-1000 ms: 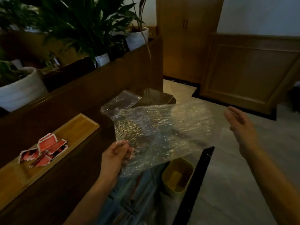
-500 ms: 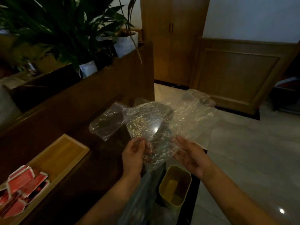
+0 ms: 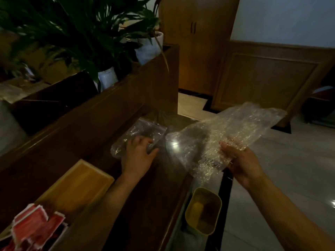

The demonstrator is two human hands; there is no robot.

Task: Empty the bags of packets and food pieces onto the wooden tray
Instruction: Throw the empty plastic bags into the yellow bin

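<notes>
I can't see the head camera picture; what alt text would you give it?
A person's right hand holds up a crinkled clear plastic bag while the left hand rests on a smaller clear plastic bag lying on a dark wooden counter. Red packets lie piled on a light wooden tray at lower left.

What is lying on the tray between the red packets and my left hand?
Nothing: in the head view the long wooden tray is bare from the pile of red packets to its far end, then dark wooden counter up to the left hand.
</notes>
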